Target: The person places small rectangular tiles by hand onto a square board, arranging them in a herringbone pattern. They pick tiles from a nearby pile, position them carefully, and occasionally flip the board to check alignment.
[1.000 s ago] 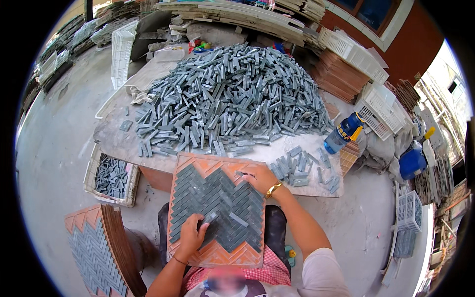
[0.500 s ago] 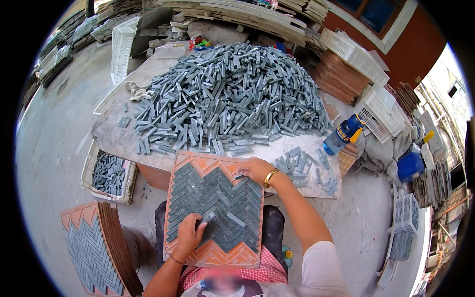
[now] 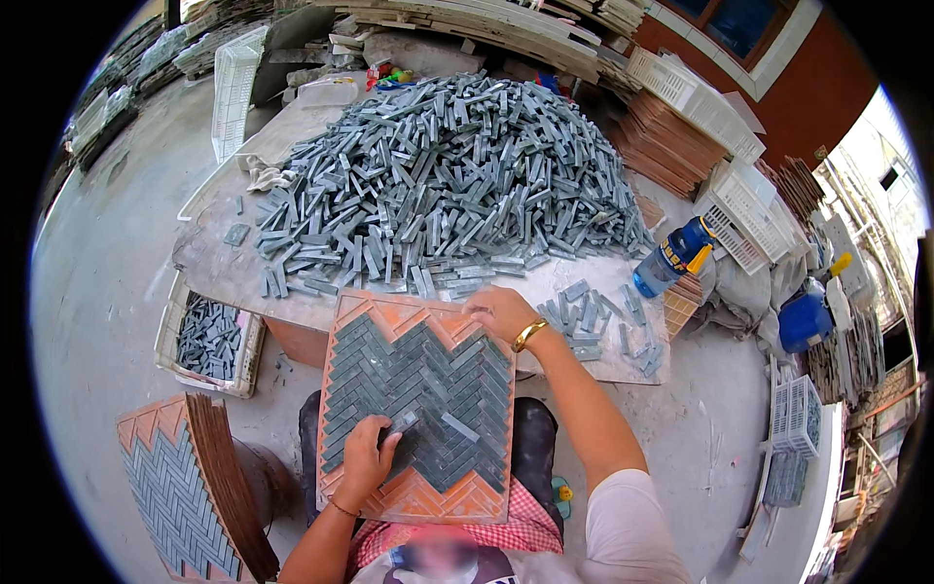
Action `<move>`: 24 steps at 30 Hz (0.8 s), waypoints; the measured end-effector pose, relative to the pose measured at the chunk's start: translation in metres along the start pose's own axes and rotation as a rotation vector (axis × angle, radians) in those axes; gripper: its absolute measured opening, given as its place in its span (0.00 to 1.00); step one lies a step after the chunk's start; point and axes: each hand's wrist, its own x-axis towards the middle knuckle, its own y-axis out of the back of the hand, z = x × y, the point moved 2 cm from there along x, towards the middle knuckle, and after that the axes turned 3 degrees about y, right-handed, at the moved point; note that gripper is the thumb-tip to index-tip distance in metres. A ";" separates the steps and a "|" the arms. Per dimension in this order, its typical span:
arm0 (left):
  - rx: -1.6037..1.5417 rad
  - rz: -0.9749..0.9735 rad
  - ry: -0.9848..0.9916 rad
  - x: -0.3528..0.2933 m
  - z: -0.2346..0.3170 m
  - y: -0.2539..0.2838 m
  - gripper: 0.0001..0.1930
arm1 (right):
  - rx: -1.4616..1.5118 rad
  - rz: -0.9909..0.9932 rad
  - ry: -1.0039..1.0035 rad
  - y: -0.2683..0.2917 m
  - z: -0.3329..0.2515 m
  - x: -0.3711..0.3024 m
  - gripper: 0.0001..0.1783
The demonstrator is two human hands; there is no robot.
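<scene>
A square orange mould board (image 3: 474, 490) rests on my lap, filled with dark grey-green stone strips (image 3: 409, 375) in a herringbone pattern. Zigzag orange ridges show bare at its upper and lower ends. My left hand (image 3: 368, 456) is over the lower left of the board, thumb and fingers closed on one pale stone strip (image 3: 403, 421). Another loose strip (image 3: 459, 426) lies aslant on top of the pattern. My right hand (image 3: 501, 313), with a gold bracelet at the wrist, is over the board's upper right edge; its fingertips are blurred, so their grip is unclear.
A large heap of stone strips (image 3: 457, 175) covers the table (image 3: 321, 310) ahead. At the table's right stands a blue bottle (image 3: 671, 258). A white crate (image 3: 251, 368) of strips sits on the floor left, behind a stack of filled boards (image 3: 180, 487). Empty-looking crates (image 3: 744, 219) stand right.
My right hand has risen a little from the pattern's upper right toward the board's top edge. My left hand stays nearly in place with its strip. The view has shifted slightly.
</scene>
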 end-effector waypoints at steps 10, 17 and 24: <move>0.009 0.012 -0.034 0.002 0.002 0.000 0.09 | -0.292 0.021 -0.129 -0.021 -0.010 -0.016 0.10; -0.026 0.018 -0.021 0.001 -0.001 -0.001 0.10 | -0.204 -0.224 -0.365 -0.052 -0.102 -0.092 0.19; -0.268 -0.103 0.215 -0.008 0.036 -0.005 0.10 | 1.049 0.153 -0.565 -0.083 -0.125 -0.121 0.12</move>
